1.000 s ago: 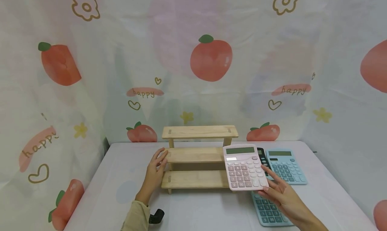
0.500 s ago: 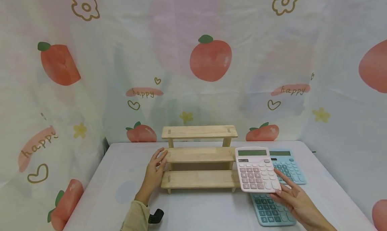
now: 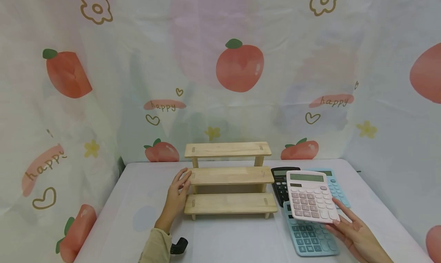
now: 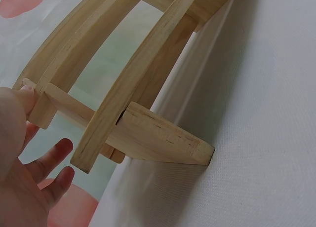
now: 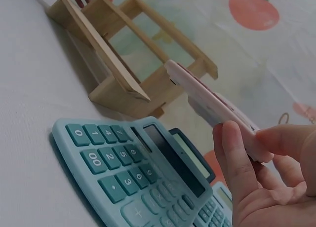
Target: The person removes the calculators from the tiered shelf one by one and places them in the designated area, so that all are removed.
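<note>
My right hand pinches a pink calculator by its lower right corner, thumb on one face and fingers on the other in the right wrist view. Held tilted, its keys face the head camera. It overlaps a blue calculator in front, a black calculator and another blue calculator behind. On the left, my left hand grips the end of the middle board of a three-tier wooden shelf; the thumb and a finger hold the board, other fingers spread.
A black curved object, partly hidden by the left sleeve, lies on the white table. Patterned cloth walls with printed fruit stand behind and at both sides.
My right hand has carried the pink calculator rightward from in front of the shelf's right end, so the black calculator shows again. My left hand and the shelf stay put.
</note>
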